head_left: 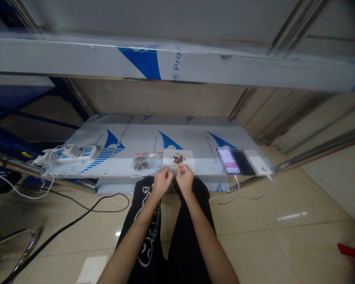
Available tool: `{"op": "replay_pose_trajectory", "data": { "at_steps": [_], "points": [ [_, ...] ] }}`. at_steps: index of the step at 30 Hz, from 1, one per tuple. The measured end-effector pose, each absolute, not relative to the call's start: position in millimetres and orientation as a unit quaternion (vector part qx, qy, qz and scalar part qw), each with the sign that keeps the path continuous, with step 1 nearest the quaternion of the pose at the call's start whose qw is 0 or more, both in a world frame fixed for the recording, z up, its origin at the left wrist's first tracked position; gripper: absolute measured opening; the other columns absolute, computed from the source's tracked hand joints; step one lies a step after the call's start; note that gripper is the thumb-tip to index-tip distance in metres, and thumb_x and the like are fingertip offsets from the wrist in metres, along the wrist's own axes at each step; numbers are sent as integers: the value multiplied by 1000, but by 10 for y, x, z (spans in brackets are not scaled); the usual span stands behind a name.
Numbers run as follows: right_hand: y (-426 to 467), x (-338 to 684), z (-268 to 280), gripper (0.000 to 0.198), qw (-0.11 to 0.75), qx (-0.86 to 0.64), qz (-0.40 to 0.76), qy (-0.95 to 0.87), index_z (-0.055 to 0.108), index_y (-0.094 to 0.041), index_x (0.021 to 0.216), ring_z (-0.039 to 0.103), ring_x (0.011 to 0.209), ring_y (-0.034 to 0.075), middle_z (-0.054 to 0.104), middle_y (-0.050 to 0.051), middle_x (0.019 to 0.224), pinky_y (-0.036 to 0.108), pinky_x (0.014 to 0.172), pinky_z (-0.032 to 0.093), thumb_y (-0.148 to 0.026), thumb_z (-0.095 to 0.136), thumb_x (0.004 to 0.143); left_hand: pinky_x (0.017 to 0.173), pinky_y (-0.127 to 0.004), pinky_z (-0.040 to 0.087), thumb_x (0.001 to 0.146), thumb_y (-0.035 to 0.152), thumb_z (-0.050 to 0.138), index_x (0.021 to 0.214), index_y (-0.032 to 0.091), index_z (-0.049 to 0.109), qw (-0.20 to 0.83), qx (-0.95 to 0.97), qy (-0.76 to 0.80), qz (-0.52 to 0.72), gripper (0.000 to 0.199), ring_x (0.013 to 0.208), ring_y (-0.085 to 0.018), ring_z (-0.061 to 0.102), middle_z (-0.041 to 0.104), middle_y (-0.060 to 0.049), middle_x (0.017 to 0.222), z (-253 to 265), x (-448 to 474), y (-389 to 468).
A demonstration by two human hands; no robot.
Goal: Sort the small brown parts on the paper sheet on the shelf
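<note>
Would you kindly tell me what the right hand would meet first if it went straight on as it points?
The right hand would probably meet the white sheet first, then the brown pieces on it, though the hand's height is hard to judge.

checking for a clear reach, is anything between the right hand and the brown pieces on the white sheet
Nothing visible: the right hand is just short of the brown pieces, with only a strip of white sheet between. The plastic bag lies to the left.
</note>
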State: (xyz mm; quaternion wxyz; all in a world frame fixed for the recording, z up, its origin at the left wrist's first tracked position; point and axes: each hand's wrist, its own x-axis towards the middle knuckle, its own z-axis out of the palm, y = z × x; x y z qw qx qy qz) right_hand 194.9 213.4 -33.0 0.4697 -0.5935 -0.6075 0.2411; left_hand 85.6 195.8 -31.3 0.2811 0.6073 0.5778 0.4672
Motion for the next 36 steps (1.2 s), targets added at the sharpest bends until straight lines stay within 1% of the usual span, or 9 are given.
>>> {"op": "replay_pose_trajectory", "data": {
  "at_steps": [3, 8, 13, 17, 21, 25, 28, 31, 36],
  "points": [
    [2161, 1979, -326, 20, 495, -591, 251, -586, 61, -18, 82, 59, 72, 17, 63, 6, 82, 28, 70, 46, -31, 45, 80, 59, -24, 28, 71, 18, 44, 56, 19, 45, 257, 629, 575, 456, 15, 57, -13, 39, 42, 2, 56, -319, 851, 1941],
    [2127, 1976, -269, 17, 471, -541, 314, -622, 59, -21, 86, 59, 73, 17, 62, 3, 78, 24, 59, 47, -31, 52, 75, 58, -25, 30, 71, 16, 41, 55, 20, 43, 230, 624, 580, 470, 16, 57, -13, 39, 42, 2, 57, -324, 824, 1947],
    [2140, 2030, -251, 29, 468, -507, 382, -615, 56, -20, 96, 60, 70, 15, 63, 3, 81, 21, 51, 45, -22, 57, 67, 61, -27, 32, 69, 13, 43, 50, 21, 38, 181, 666, 577, 436, 21, 60, -15, 42, 41, 1, 53, -305, 777, 1911],
    [2172, 2122, -246, 29, 488, -498, 401, -594, 58, -19, 93, 61, 74, 16, 63, 5, 87, 18, 47, 42, -14, 53, 64, 69, -30, 36, 69, 12, 44, 53, 20, 42, 143, 694, 571, 414, 19, 70, -18, 47, 52, -2, 64, -274, 697, 1893],
    [2182, 2175, -252, 35, 476, -459, 470, -585, 59, -20, 97, 59, 89, 19, 62, 6, 99, 23, 59, 48, -16, 61, 62, 76, -31, 39, 73, 12, 41, 59, 20, 48, 193, 689, 541, 442, 18, 85, -19, 52, 58, -6, 88, -238, 613, 1893],
    [2217, 2184, -287, 44, 479, -410, 574, -523, 57, -23, 106, 57, 96, 19, 61, 7, 104, 28, 71, 50, -27, 68, 64, 79, -33, 39, 79, 17, 39, 68, 21, 53, 217, 668, 540, 465, 19, 87, -20, 53, 60, -5, 86, -182, 552, 1857],
    [2251, 2175, -303, 37, 457, -411, 644, -454, 59, -23, 106, 61, 86, 19, 63, 8, 98, 26, 60, 51, -40, 57, 74, 80, -34, 39, 83, 21, 36, 76, 22, 58, 211, 664, 540, 472, 23, 88, -20, 53, 61, -5, 83, -111, 545, 1848],
    [2262, 2157, -278, 40, 410, -402, 717, -395, 60, -20, 104, 64, 66, 18, 65, 9, 88, 24, 45, 49, -48, 49, 77, 83, -34, 38, 85, 25, 36, 79, 22, 59, 210, 675, 532, 466, 24, 91, -21, 52, 61, -5, 86, -43, 559, 1898],
    [2320, 2166, -198, 34, 438, -364, 747, -344, 59, -21, 102, 64, 57, 15, 65, 4, 77, 19, 41, 45, -39, 60, 73, 84, -34, 38, 85, 32, 35, 82, 20, 57, 212, 672, 551, 447, 26, 94, -21, 52, 60, -7, 95, -91, 499, 2127]
  ]
}}
